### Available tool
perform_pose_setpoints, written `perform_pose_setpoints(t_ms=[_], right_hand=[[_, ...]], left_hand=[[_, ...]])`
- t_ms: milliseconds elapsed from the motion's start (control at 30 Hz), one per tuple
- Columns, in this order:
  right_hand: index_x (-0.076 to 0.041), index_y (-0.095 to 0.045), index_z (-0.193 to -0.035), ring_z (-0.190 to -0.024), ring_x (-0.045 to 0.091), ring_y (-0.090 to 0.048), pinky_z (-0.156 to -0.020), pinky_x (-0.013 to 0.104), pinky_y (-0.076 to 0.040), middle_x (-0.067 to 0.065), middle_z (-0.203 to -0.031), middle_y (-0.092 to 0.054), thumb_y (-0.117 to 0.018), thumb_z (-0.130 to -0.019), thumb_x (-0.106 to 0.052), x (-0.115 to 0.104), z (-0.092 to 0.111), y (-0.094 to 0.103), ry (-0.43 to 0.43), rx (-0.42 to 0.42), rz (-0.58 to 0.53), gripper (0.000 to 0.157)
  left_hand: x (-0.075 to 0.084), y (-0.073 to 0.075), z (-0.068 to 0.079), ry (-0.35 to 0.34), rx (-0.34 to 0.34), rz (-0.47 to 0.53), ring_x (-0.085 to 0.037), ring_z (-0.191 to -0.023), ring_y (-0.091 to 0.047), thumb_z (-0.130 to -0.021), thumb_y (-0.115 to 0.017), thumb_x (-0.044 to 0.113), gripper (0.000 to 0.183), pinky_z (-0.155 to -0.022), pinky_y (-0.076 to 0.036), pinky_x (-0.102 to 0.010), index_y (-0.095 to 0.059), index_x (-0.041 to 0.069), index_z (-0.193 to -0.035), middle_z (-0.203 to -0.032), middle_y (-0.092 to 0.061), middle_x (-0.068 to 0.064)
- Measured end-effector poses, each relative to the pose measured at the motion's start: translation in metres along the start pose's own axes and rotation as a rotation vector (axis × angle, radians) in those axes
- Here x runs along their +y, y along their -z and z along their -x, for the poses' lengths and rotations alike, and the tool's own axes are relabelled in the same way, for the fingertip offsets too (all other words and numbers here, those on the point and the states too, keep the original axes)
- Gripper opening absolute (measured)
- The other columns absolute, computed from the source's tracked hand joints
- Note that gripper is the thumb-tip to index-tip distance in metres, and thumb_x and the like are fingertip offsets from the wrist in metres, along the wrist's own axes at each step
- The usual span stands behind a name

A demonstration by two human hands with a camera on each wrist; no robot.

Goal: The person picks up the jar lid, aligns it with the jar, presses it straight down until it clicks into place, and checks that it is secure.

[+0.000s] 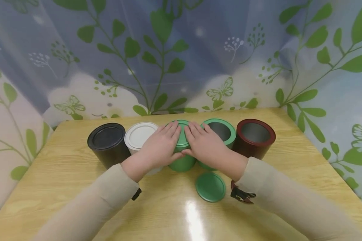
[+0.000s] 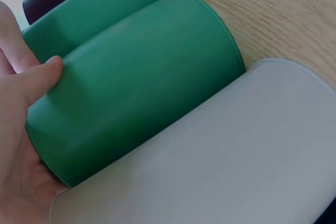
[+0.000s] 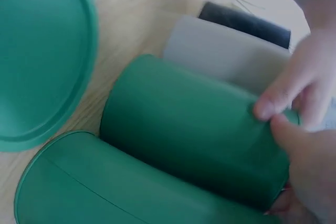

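A lidded green canister point(image 1: 182, 164) stands upright in the middle of a row. Across its green lid point(image 1: 182, 136) lie the straight fingers of my left hand point(image 1: 158, 144) and right hand point(image 1: 208, 144), side by side. Both thumbs come down over the front rim, their tips close together against the canister's side, as the right wrist view also shows. Just right of it is another green canister point(image 1: 223, 125), uncovered, its grey inside showing; my right hand overlaps its near-left rim. A white canister point(image 1: 141, 134) with its lid on stands to the left, partly behind my left hand.
At the row's left end stands a black lidded canister point(image 1: 107, 139), at its right end an uncovered dark red canister point(image 1: 253, 147). A loose green lid point(image 1: 210, 187) lies flat on the wooden table point(image 1: 157, 214). My right sleeve mostly hides a dark red lid point(image 1: 233, 184). A patterned curtain point(image 1: 181, 67) hangs behind.
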State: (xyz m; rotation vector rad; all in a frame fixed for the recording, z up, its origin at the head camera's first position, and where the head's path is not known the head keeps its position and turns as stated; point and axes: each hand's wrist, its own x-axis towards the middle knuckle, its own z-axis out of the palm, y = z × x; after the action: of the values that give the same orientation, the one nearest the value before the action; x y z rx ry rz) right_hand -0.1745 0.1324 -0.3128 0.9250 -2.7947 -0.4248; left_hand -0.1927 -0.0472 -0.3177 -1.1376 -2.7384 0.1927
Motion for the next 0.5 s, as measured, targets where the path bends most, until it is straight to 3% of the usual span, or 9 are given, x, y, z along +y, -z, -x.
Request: perform_pose_setpoints(t_ms=[167, 333, 500], right_hand=[[0.003, -0.047, -0.135, -0.123, 0.032, -0.047, -0.1, 0.044, -0.038, 0.025, -0.133, -0.047, -0.049, -0.093, -0.049, -0.005, 0.001, 0.001, 0.018, 0.076, 0.099, 0.067], [0.001, -0.047, -0.135, -0.121, 0.033, -0.048, -0.097, 0.042, -0.041, 0.026, -0.131, -0.048, -0.051, -0.093, -0.047, -0.008, 0.001, 0.003, 0.019, 0.093, 0.117, 0.064], [-0.003, -0.048, -0.136, -0.12, 0.034, -0.049, -0.097, 0.043, -0.042, 0.027, -0.131, -0.049, -0.051, -0.093, -0.046, -0.006, 0.002, 0.002, 0.025, 0.103, 0.109, 0.061]], left_hand=[[0.002, -0.001, 0.001, 0.024, 0.011, 0.01, -0.033, -0.133, -0.032, -0.09, -0.052, 0.054, 0.081, -0.107, -0.028, -0.046, -0.034, -0.007, -0.14, -0.145, -0.031, -0.023], [0.01, -0.003, 0.005, 0.059, 0.123, -0.099, -0.033, -0.124, -0.044, -0.087, -0.058, 0.052, 0.079, -0.101, -0.037, -0.044, -0.043, -0.009, -0.134, -0.137, -0.042, -0.026], [0.014, -0.005, 0.006, 0.065, 0.165, -0.134, -0.034, -0.121, -0.047, -0.086, -0.061, 0.05, 0.076, -0.1, -0.038, -0.042, -0.047, -0.009, -0.131, -0.133, -0.046, -0.026]])
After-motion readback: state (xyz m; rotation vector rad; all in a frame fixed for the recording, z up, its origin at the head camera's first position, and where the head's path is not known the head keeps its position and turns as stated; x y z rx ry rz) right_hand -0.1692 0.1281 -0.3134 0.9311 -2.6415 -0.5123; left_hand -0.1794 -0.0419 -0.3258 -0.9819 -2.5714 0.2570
